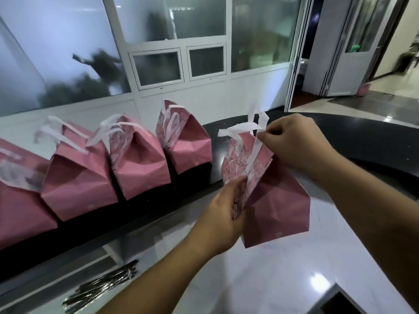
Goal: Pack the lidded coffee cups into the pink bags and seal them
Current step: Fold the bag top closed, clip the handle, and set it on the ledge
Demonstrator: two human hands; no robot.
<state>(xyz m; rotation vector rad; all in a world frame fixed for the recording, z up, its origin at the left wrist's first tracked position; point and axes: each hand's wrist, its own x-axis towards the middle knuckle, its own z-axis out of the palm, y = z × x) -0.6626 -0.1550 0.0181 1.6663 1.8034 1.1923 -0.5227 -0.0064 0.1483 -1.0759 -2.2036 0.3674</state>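
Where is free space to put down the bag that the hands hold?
The black ledge is bare right of the last standing bag, behind the held bag. The white counter is bare right of the wrapped sticks. Left, the ledge is crowded with bags.

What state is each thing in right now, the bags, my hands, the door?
Held pink bag: top folded shut, tilted.
Left hand: grips the bag's side.
Right hand: pinches the white handle strip.
Four pink bags on the ledge: upright, tops folded closed.
Folding door: open.
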